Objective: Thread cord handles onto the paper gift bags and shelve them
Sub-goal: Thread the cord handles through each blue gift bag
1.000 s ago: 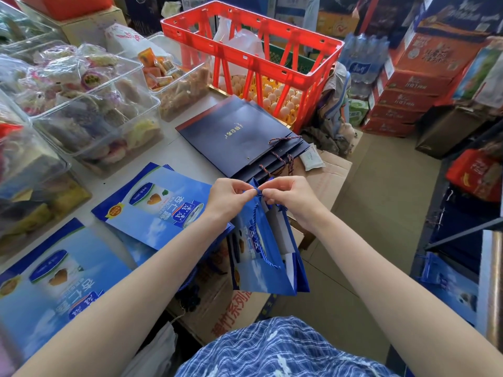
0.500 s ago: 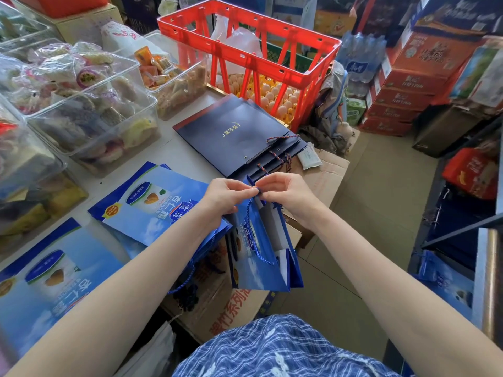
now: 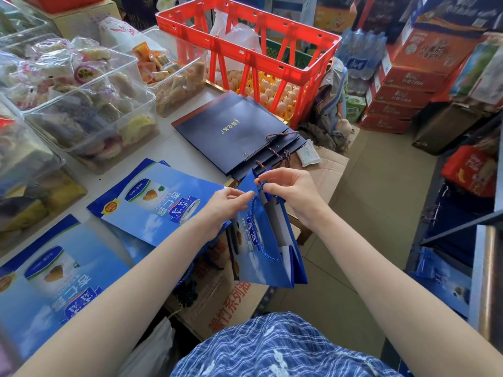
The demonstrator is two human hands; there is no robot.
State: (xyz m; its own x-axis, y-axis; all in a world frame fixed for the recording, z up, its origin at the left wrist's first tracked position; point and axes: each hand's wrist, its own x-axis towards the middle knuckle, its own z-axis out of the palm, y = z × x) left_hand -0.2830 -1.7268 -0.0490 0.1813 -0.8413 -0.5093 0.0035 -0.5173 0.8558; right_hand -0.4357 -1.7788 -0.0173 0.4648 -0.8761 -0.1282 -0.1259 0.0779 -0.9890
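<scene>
1. Two hands work at the top edge of an open blue gift bag [image 3: 261,257], which hangs in the air just off the front edge of the surface [image 3: 190,156], above a cardboard box [image 3: 226,303].
2. The left hand [image 3: 228,205] has its fingers [image 3: 246,196] pressed together, pinching the bag's rim where the blue cord [image 3: 258,238] enters.
3. The right hand [image 3: 291,191] pinches the cord end between thumb and forefinger at the rim; its other fingers curl loosely.
4. The cord loops down the bag's face.
5. Flat blue bags [image 3: 152,202] and a stack of navy bags [image 3: 236,134] lie on the surface, before a red crate [image 3: 275,63].
</scene>
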